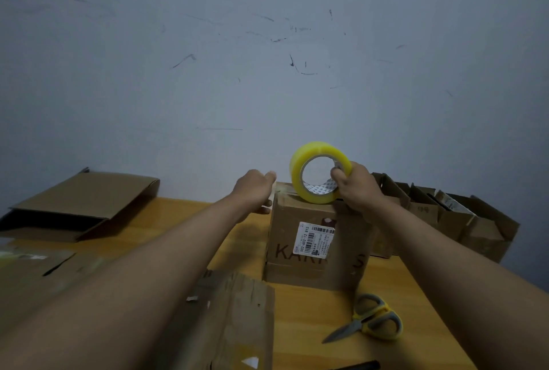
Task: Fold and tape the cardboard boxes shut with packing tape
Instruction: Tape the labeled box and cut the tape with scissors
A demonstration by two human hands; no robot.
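The tape roll [320, 175] is glossy translucent yellow plastic film wound on a printed paper core. The box [319, 239] under it is matt brown cardboard, scuffed, with a smooth white paper label [315, 238] stuck on its front. The flat boxes [80, 206] at left and the open boxes [463, 221] at right are the same dull cardboard, with creased, worn edges. The table [312, 310] is smooth wood with a light sheen. The scissors [368, 320] have matt grey metal blades and grey-and-yellow plastic handles. The wall [267, 57] is matt painted plaster with dark scuff marks.
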